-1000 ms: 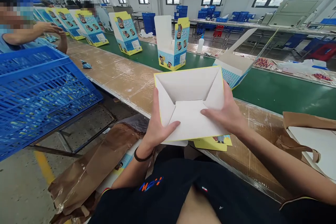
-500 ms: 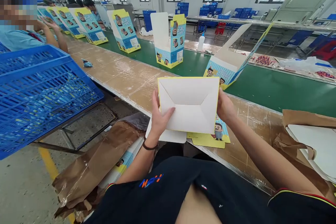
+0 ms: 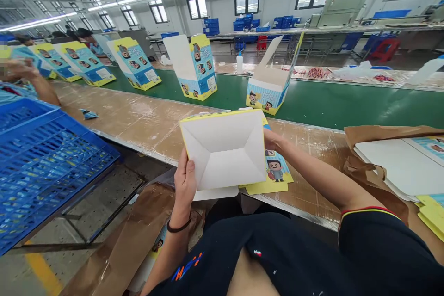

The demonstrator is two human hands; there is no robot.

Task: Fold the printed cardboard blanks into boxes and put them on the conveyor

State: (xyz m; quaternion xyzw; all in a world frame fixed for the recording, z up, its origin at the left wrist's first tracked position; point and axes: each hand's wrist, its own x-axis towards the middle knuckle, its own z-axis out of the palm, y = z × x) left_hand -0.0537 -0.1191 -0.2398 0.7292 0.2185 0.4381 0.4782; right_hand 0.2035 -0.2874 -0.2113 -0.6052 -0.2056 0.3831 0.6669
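Observation:
Between my hands is a cardboard box (image 3: 227, 159), its open end facing me and its white inside showing. My left hand (image 3: 185, 176) grips the box's left side, thumb at the edge and fingers behind. At the right side, my right hand (image 3: 272, 141) has hold of the box, its fingers mostly hidden behind the wall. Under the box, a printed flat carton (image 3: 277, 171) with a cartoon figure lies on the brown-covered table (image 3: 312, 166). Past it, an open-topped box (image 3: 265, 92) with raised flaps stands on the green conveyor belt (image 3: 322, 106).
Several printed boxes (image 3: 201, 74) stand along the belt to the left. A blue crate (image 3: 55, 157) full of small packets is at the left, near a co-worker's arm (image 3: 43, 85). White card sheets (image 3: 391, 162) in brown paper lie at right. A white bottle (image 3: 239, 62) stands beyond the belt.
My view has turned to the right. The box in my hands has tilted, so more of its inside and top edge shows. My left thumb has moved from inside the opening to its left edge.

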